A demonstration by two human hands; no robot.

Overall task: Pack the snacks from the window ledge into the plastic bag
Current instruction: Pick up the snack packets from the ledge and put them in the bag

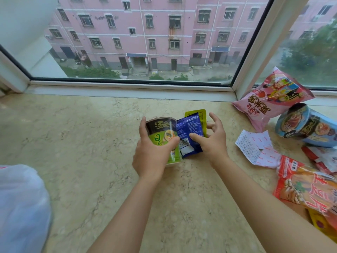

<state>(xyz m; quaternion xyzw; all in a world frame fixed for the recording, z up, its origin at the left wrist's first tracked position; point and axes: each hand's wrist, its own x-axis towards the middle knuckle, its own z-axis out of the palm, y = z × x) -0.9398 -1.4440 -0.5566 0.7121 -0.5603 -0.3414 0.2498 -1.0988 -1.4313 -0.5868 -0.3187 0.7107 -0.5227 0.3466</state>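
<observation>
My left hand [153,154] grips a green and black noodle cup [160,130] held above the marble ledge [82,136]. My right hand [212,137] pinches a small blue packet [189,132] against the cup, its thumb on the packet's front. A yellow-green packet [199,115] stands behind the blue one, near my right fingers. The white plastic bag [21,207] lies at the lower left edge, apart from both hands.
At the right of the ledge lie a pink snack bag [271,101], a blue noodle cup [308,126] on its side, a paper receipt [255,147], an orange-red bag [308,189] and several smaller packets. The window frame [127,88] runs along the back.
</observation>
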